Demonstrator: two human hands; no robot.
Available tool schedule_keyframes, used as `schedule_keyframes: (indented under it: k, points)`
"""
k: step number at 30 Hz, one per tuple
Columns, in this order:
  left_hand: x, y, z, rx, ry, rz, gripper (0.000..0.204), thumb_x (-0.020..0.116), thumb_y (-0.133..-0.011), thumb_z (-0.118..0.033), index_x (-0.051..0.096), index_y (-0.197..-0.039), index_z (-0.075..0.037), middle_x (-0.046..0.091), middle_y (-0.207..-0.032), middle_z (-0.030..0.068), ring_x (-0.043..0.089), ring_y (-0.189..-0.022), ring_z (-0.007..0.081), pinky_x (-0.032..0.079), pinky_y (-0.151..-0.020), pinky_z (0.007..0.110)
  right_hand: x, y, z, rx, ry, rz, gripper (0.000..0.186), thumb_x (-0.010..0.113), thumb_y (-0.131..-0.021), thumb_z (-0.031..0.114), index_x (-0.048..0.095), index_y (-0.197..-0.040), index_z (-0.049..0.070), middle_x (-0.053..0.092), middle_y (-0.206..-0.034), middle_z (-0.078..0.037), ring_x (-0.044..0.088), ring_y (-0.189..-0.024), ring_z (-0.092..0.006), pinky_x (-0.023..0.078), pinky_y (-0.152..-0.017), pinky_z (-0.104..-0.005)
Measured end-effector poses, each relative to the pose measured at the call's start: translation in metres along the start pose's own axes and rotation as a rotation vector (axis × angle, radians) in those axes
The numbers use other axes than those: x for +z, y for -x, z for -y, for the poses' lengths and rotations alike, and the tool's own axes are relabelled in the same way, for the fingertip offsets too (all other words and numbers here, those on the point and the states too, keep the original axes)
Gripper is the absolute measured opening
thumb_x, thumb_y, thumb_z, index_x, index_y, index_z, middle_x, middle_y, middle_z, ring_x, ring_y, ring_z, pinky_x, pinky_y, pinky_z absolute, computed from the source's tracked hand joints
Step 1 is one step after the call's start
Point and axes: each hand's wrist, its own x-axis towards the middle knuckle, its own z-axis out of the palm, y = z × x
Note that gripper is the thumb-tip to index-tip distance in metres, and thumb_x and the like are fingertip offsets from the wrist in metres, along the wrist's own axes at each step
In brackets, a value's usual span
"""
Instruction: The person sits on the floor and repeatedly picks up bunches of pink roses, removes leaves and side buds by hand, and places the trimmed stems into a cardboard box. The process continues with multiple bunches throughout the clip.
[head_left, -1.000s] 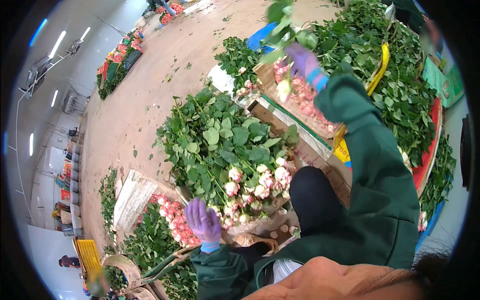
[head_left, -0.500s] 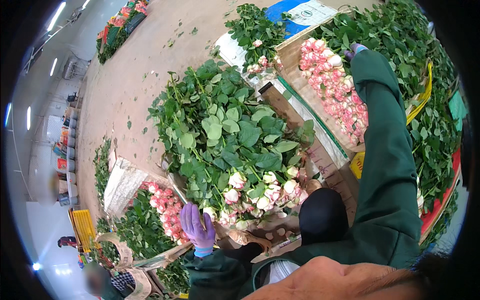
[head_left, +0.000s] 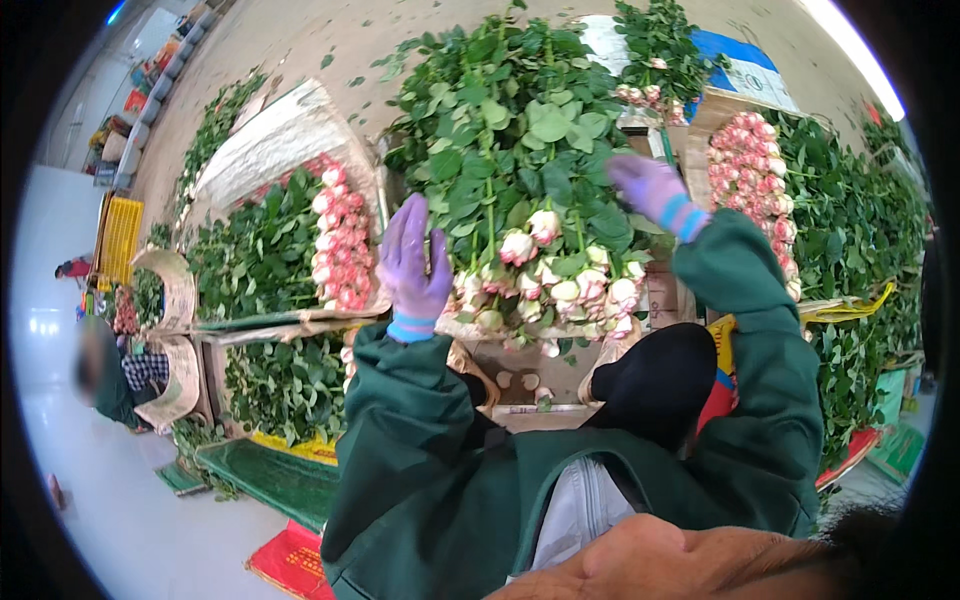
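Note:
Purple gloves cover both hands. My left hand (head_left: 412,262) is raised, fingers stretched out and holding nothing, at the left edge of a big heap of cut roses (head_left: 548,120). Their pink-and-white heads (head_left: 565,285) point toward me, with leafy stems running away. Over the heap's right side is my right hand (head_left: 648,192), a little blurred, its fingers extended toward the leaves; no flower shows in it. Rows of pink-and-white rose heads lie on cardboard to the right (head_left: 750,185). Another pink row (head_left: 338,240) lies beside my left hand.
Leafy bundles (head_left: 255,245) lie to the left, near a white sheet (head_left: 270,140) and a yellow crate (head_left: 118,240). Another person (head_left: 125,385) is at the far left. A blue-and-white sack (head_left: 745,70) lies back right. Fallen petals (head_left: 530,382) dot the floor between my knees.
My right hand has come back from the right-hand rose row to the central heap. My left hand remains raised with fingers out. The view has turned rightward.

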Motion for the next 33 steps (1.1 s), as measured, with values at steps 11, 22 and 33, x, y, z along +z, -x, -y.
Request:
schedule_keyframes:
  k: [11, 22, 33]
  points:
    - [-0.029, -0.009, 0.014, -0.031, 0.083, -0.193, 0.049, 0.061, -0.082, 0.003, 0.053, -0.130, 0.000, 0.062, -0.119, 0.0233, 0.061, -0.105, 0.0418, 0.051, -0.090, 0.047, 0.211, -0.085, 0.112, 0.268, 0.525, 0.217, 0.080, 0.050, -0.091, 0.019, 0.004, -0.155, 0.006, 0.066, -0.116, -0.023, 0.066, -0.106, -0.0345, 0.051, -0.092, -0.0456]
    - [-0.054, -0.006, 0.013, -0.064, 0.222, -0.274, 0.047, 0.062, -0.083, 0.005, 0.056, -0.130, 0.000, 0.061, -0.126, 0.0188, 0.060, -0.113, 0.0362, 0.048, -0.096, 0.042, 0.093, -0.031, 0.103, 0.348, -0.919, 0.144, 0.041, 0.066, -0.089, 0.020, 0.053, -0.125, 0.006, 0.066, -0.076, -0.002, 0.039, -0.041, -0.0051, 0.030, -0.036, -0.0218]
    - [-0.055, 0.001, 0.013, -0.058, 0.215, -0.250, 0.046, 0.061, -0.083, 0.005, 0.055, -0.128, -0.001, 0.062, -0.120, 0.0226, 0.061, -0.107, 0.0400, 0.050, -0.091, 0.046, 0.162, 0.140, 0.120, 0.221, -0.721, -0.034, 0.029, 0.060, -0.092, 0.020, 0.063, -0.116, 0.005, 0.066, -0.069, -0.001, 0.055, -0.052, -0.0079, 0.042, -0.046, -0.0228]
